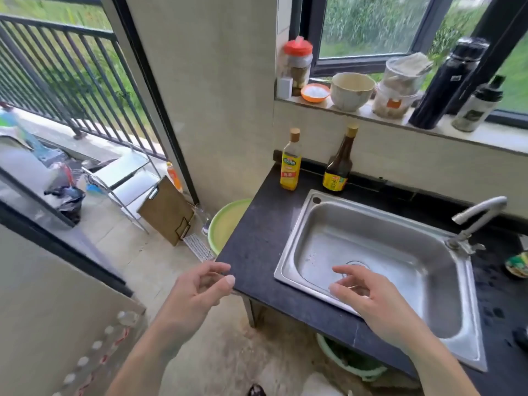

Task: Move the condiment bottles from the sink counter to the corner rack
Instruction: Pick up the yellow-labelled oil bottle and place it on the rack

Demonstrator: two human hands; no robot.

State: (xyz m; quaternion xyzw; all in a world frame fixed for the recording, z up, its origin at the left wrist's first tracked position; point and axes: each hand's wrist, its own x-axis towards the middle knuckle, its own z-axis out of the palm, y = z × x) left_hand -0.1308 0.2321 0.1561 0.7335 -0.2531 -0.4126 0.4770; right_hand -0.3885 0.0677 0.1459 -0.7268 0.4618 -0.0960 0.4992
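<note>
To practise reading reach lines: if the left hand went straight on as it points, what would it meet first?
Likely the yellow bottle, after passing over the counter; height is unclear.

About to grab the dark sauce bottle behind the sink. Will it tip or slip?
The dark sauce bottle is tall with a narrow neck, so probably tippy if nudged high. It looks nearly full, so likely heavy.
</note>
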